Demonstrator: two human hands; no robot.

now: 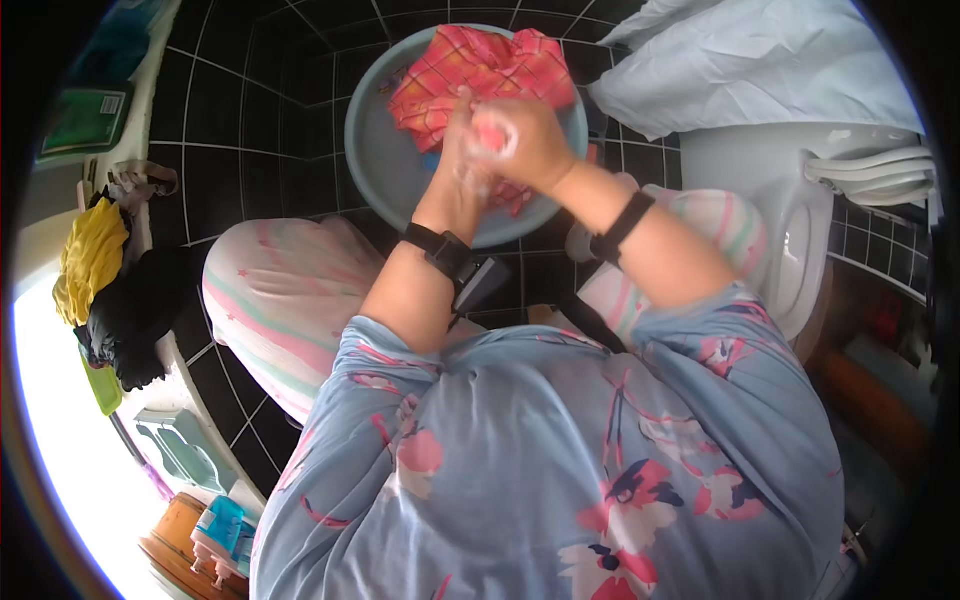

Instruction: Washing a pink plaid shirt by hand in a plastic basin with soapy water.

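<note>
A red-pink plaid cloth [480, 62] lies bunched in a round light-blue basin [357, 150], part of it draped toward the far rim. Over the basin my two hands press together, slightly smeared by motion and wet with white suds. My right hand [535, 135] is closed in a fist, with a pink-red fold of the cloth showing in it. My left hand [462, 150] is closed against it, thumb upward, gripping the same cloth; most of its fingers are hidden. More cloth hangs below the hands, inside the basin.
Dark tiles surround the basin, between my knees. At right stand a white toilet [800, 250] and a pale hanging sheet [760, 65]. Along the left ledge are yellow cloth [92, 262], black cloth [140, 310], a green container [82, 122] and blue bottles [222, 530].
</note>
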